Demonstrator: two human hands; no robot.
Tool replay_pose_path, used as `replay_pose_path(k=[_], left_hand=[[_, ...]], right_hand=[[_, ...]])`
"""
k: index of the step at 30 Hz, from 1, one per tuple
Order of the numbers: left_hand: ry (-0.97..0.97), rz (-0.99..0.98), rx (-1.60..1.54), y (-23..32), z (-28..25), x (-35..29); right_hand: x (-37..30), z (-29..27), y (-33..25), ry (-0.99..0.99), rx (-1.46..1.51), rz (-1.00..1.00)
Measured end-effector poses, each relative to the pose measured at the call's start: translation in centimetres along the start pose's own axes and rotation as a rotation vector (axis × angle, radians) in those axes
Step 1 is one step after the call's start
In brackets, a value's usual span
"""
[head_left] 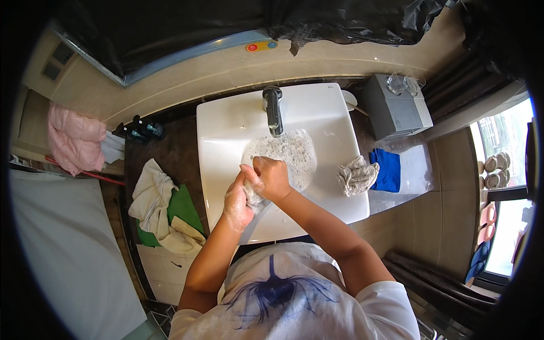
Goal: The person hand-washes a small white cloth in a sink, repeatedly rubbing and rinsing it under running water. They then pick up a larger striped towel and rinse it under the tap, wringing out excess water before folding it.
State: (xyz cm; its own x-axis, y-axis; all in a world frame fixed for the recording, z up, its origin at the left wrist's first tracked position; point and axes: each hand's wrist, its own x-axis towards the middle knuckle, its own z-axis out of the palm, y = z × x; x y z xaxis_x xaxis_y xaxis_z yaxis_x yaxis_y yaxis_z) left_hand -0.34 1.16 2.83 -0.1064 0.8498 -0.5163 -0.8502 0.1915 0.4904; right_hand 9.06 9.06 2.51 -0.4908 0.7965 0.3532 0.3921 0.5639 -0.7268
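Observation:
Both hands are together over the near part of a white sink [226, 119], below its dark faucet [273, 110]. My left hand [237, 204] is wet with suds and closed around a soapy, pale bunched cloth [254, 198]. My right hand [273, 178] is curled into a fist against the left thumb, pressing on the same cloth from above. Most of the cloth is hidden by the fingers. Foamy water [294, 148] fills the basin's bottom. On the sink's right rim lies a crumpled grey-beige cloth [358, 175], touching a folded blue cloth [389, 170].
White and green cloths [153, 195] lie heaped on the dark counter at left. Dark bottles [144, 129] stand behind them, near a pink padded garment [73, 136]. A grey box [396, 107] with glasses on top stands at the back right. Slippers [497, 170] are at far right.

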Motion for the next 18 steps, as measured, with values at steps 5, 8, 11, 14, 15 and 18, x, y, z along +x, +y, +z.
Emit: replay_pose_path(k=[5, 8, 11, 14, 15, 18], left_hand=[[0.095, 0.443, 0.559, 2.5, -0.2, -0.3], [-0.146, 0.654, 0.793, 3.1, -4.2, 1.2], [-0.279, 0.543, 0.851, 3.4, -5.2, 1.0], [-0.27, 0.46, 0.949, 3.1, -7.1, 1.3], [-0.265, 0.48, 0.871, 2.8, -8.0, 1.6], [-0.26, 0.503, 0.534, 2.1, -7.5, 1.9]], right_hand=[[0.4, -3.6, -0.4, -0.518, 0.313, 0.111], [0.2, -4.4, -0.3, -0.482, 0.603, 0.187], [0.6, -5.8, -0.9, -0.409, 0.835, 0.471], [1.0, -6.7, -1.1, -0.299, 0.826, 0.68], [1.0, -6.6, -1.0, -0.236, 0.854, 0.714], [0.7, -5.1, 0.7, -0.005, 1.116, 0.719]])
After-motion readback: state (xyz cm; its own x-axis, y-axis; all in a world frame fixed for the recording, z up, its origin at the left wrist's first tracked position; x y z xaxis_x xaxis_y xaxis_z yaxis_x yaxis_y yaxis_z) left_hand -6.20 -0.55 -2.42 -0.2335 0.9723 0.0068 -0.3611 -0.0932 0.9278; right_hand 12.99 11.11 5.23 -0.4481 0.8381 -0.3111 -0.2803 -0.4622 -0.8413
